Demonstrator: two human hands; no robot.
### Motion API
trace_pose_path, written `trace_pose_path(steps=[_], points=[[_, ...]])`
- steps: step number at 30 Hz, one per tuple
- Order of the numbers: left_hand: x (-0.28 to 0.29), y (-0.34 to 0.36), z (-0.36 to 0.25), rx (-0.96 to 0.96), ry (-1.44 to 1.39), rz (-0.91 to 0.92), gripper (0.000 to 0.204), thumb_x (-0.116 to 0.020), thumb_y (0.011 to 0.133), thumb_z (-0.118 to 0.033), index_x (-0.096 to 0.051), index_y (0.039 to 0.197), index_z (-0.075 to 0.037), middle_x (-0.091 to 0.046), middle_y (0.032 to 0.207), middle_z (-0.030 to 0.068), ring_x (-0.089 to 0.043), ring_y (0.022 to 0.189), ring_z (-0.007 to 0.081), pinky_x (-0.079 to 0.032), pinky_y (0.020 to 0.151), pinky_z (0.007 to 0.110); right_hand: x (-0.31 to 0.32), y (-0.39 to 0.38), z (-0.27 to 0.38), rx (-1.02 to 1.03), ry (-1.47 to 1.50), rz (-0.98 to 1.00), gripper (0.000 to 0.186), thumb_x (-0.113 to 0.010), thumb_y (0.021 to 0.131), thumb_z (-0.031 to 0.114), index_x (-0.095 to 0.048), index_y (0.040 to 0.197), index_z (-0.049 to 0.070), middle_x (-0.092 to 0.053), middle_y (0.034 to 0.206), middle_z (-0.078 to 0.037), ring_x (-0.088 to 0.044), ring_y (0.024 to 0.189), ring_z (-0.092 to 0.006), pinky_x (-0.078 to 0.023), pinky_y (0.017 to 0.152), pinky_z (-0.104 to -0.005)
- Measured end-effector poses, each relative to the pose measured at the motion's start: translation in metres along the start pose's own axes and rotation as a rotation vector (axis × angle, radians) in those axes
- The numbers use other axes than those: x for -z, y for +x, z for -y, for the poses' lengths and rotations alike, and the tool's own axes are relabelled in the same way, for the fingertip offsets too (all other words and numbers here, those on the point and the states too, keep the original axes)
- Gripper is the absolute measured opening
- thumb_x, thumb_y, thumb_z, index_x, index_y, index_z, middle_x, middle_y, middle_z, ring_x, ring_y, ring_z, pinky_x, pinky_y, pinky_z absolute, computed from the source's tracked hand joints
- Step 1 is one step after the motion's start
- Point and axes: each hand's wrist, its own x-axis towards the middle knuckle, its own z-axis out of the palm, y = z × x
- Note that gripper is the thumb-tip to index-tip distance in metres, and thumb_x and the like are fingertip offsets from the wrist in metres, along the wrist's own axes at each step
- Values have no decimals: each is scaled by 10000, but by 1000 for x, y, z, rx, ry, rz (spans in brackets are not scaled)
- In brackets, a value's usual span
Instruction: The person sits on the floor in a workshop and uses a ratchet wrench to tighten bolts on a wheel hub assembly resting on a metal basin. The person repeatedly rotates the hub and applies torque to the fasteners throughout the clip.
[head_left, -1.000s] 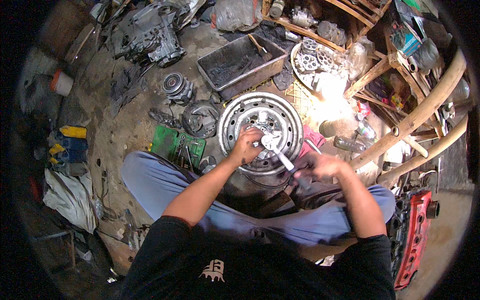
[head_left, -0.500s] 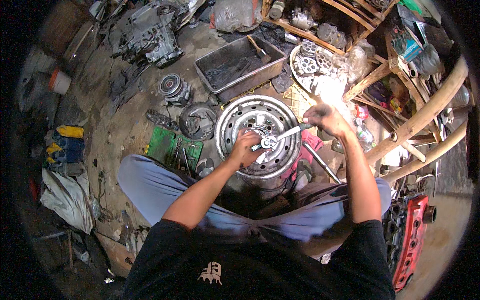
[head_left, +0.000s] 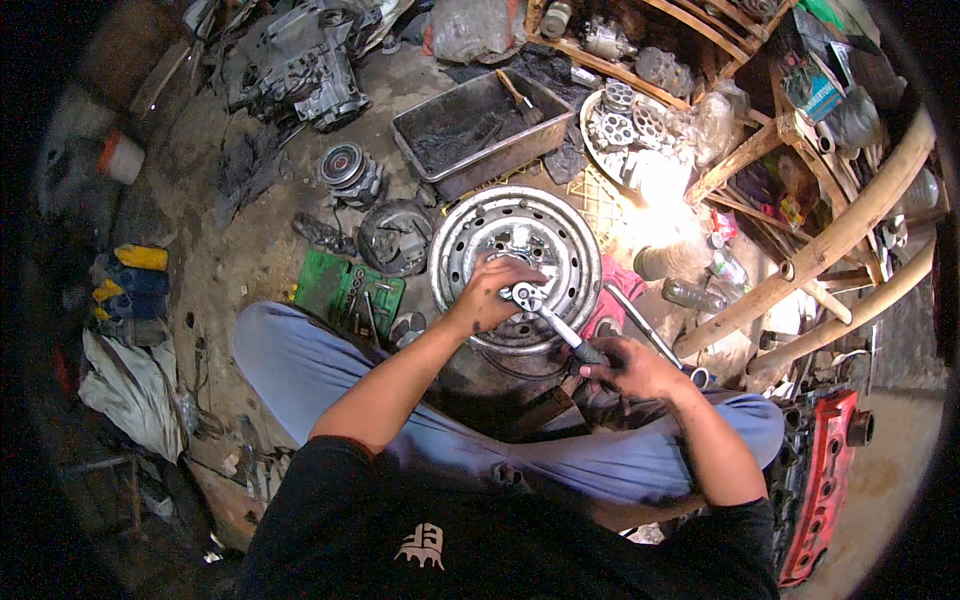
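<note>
In front of me a silver steel wheel rim lies flat, serving as a work surface. A chrome ratchet wrench with a dark grip slants across it, its round head near the rim's middle. My right hand is closed round the grip, at the rim's near right side. My left hand is closed beside the ratchet head, its fingers wrapped round a metal part that is mostly hidden beneath it. A long combination wrench lies to the right, its ring end close to my right wrist.
An open green socket case lies left of the rim. Beyond are a pulley compressor, a round dark housing and a black tub with a brush. Wooden poles stand right, near a red engine cover.
My right hand has swung the ratchet handle toward me, from the rim's far right to its near right. My left hand stays by the ratchet head.
</note>
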Motion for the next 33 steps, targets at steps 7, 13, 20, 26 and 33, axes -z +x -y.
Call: trace_pose_path(steps=[7, 13, 20, 26, 33], points=[[7, -5, 8, 46, 11, 21, 321, -744, 767, -90, -708, 1084, -126, -684, 1129, 51, -619, 1106, 223, -286, 1081, 431, 97, 36, 15, 27, -101, -229, 259, -760, 807, 185, -726, 1035, 68, -711, 844, -64, -643, 808, -153, -510, 734, -309], [4, 2, -1, 55, 56, -15, 236, -762, 773, -92, -733, 1005, -68, -701, 1077, 97, -645, 1053, 247, -348, 1046, 434, 128, 96, -7, 104, 119, -395, 361, -853, 696, 203, -716, 965, 4, -706, 880, -62, -624, 791, -142, -485, 743, -283], [3, -1, 1, 41, 31, -50, 225, -762, 770, -92, -728, 986, -43, -711, 1038, 133, -654, 1030, 285, -383, 1024, 419, 108, 60, -14, 60, 62, -317, 221, -763, 788, 187, -762, 979, 75, -721, 799, -37, -606, 708, -113, -493, 678, -283], [4, -8, 10, 121, 54, -34, 248, -710, 754, -92, -718, 998, -49, -697, 1075, 130, -637, 1046, 292, -336, 1072, 436, 42, -9, 36, -104, 114, 142, 347, -803, 784, 190, -695, 998, -62, -719, 813, -134, -702, 686, -178, -601, 624, -320], [2, -5, 17, 106, 10, 8, 250, -697, 752, -98, -720, 998, -62, -700, 1061, 96, -628, 1056, 276, -348, 1045, 432, 34, 10, 18, -106, 297, 426, 391, -792, 804, 251, -677, 1009, -60, -715, 862, -130, -702, 734, -182, -571, 630, -300]])
